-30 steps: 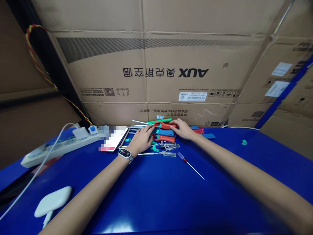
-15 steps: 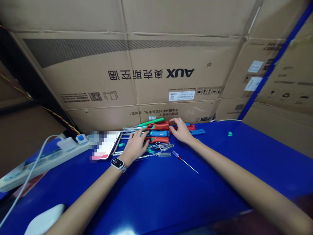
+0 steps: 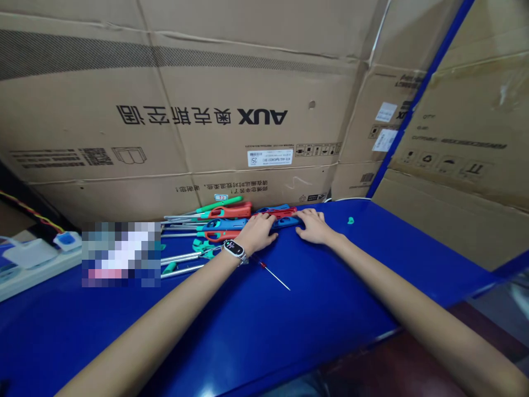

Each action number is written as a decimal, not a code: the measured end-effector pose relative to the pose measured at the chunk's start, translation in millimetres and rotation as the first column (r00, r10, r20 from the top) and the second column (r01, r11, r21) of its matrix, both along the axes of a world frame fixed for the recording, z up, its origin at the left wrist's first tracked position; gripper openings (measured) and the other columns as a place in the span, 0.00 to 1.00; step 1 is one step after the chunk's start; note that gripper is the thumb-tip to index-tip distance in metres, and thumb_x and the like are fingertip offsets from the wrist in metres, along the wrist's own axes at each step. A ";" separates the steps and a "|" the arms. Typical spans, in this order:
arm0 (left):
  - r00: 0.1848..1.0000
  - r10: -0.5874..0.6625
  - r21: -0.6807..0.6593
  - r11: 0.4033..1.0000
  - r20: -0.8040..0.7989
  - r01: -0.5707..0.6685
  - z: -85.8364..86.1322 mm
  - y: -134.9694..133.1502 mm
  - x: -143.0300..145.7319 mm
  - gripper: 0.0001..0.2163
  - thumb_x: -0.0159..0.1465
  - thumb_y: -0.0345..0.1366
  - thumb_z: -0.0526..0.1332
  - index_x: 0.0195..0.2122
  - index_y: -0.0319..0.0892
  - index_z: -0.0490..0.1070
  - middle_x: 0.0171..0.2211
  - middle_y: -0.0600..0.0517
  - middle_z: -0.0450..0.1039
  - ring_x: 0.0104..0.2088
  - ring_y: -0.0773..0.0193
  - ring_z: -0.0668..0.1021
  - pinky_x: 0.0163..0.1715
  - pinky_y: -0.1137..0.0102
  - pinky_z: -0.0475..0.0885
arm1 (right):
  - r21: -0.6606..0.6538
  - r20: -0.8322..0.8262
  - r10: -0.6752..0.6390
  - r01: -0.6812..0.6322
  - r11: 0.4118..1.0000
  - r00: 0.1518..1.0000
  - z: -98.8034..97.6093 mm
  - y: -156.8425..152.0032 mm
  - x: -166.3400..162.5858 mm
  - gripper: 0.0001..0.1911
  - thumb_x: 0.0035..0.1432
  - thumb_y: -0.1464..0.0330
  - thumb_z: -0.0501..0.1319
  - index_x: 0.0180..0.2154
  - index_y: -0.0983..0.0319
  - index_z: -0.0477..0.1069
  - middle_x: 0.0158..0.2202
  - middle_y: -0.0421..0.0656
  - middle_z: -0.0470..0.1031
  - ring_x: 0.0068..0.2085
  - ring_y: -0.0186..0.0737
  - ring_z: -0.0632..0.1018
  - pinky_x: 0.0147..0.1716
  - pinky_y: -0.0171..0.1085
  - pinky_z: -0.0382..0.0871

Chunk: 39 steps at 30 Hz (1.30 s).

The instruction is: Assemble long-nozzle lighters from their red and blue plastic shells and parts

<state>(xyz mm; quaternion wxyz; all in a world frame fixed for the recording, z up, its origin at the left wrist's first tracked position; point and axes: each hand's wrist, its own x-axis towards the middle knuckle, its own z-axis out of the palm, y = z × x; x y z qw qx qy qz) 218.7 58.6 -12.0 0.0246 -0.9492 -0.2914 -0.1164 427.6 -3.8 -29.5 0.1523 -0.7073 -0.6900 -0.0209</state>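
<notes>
My left hand [image 3: 258, 234], with a smartwatch [image 3: 235, 249] on its wrist, lies palm down, its fingers spread over the right ends of the handles and the left ends of the casings. My right hand [image 3: 314, 226] is at the right end of these flat casings, thumb and fingers apart and fingertips touching or very near them. The red casing [image 3: 286, 212] lies just behind the blue casing [image 3: 286, 222]. Left of my hands are long-nosed lighters: an orange-red lighter [image 3: 235, 210], a blue lighter [image 3: 225, 225] and another orange-red lighter [image 3: 221, 236].
A thin screwdriver [image 3: 276, 276] lies in front, its handle partly hidden by my left wrist. A green stick-like tool [image 3: 221, 204] lies by the cardboard wall [image 3: 215, 138]. A green scrap [image 3: 350, 220] sits to the right. A power strip [image 3: 39, 270] stands at left.
The view has turned to the right. My left hand has moved right, from over the lighters to the casings. My right hand has shifted from on top of the casings to their right end.
</notes>
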 end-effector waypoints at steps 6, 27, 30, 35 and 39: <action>1.000 0.007 -0.011 1.000 -0.010 -0.007 -9.1 2.3 6.3 0.16 0.66 0.36 0.59 0.53 0.38 0.66 0.51 0.40 0.72 0.53 0.49 0.74 0.54 0.58 0.67 | 0.046 -0.087 0.121 -0.117 0.992 0.989 -15.0 -0.1 6.3 0.16 0.62 0.64 0.60 0.51 0.59 0.71 0.47 0.49 0.73 0.50 0.50 0.72 0.52 0.50 0.60; 0.952 0.033 -0.259 0.965 0.304 0.049 -8.9 -54.2 -199.5 0.16 0.64 0.44 0.63 0.51 0.45 0.70 0.45 0.48 0.75 0.45 0.55 0.76 0.48 0.59 0.71 | 0.092 -0.220 0.589 -0.585 0.806 0.778 -2.2 -48.2 -170.6 0.18 0.63 0.68 0.61 0.55 0.59 0.68 0.49 0.49 0.69 0.53 0.47 0.69 0.54 0.48 0.63; 0.944 0.063 -0.342 0.938 0.325 0.055 -14.3 -53.2 -207.2 0.15 0.62 0.45 0.64 0.46 0.44 0.73 0.41 0.49 0.75 0.42 0.57 0.76 0.43 0.63 0.72 | 0.056 -0.243 0.589 -0.595 0.802 0.771 -3.3 -44.9 -181.9 0.17 0.63 0.67 0.62 0.53 0.58 0.69 0.49 0.48 0.70 0.52 0.47 0.71 0.53 0.48 0.64; 0.936 0.061 -0.416 0.905 0.346 0.094 -13.6 -54.6 -204.1 0.15 0.61 0.45 0.66 0.45 0.43 0.74 0.41 0.49 0.75 0.42 0.58 0.76 0.43 0.65 0.72 | 0.085 -0.291 0.571 -0.574 0.814 0.768 -5.1 -48.4 -180.5 0.15 0.61 0.66 0.64 0.50 0.57 0.71 0.50 0.47 0.74 0.54 0.48 0.72 0.56 0.51 0.61; 0.939 0.055 -0.415 0.904 0.340 0.098 -8.1 -58.3 -202.4 0.11 0.65 0.45 0.62 0.41 0.43 0.76 0.39 0.49 0.77 0.40 0.59 0.77 0.41 0.66 0.71 | 0.148 -0.345 0.562 -0.548 0.823 0.751 -5.7 -51.7 -173.0 0.10 0.64 0.66 0.61 0.47 0.58 0.74 0.48 0.45 0.78 0.52 0.46 0.75 0.55 0.49 0.63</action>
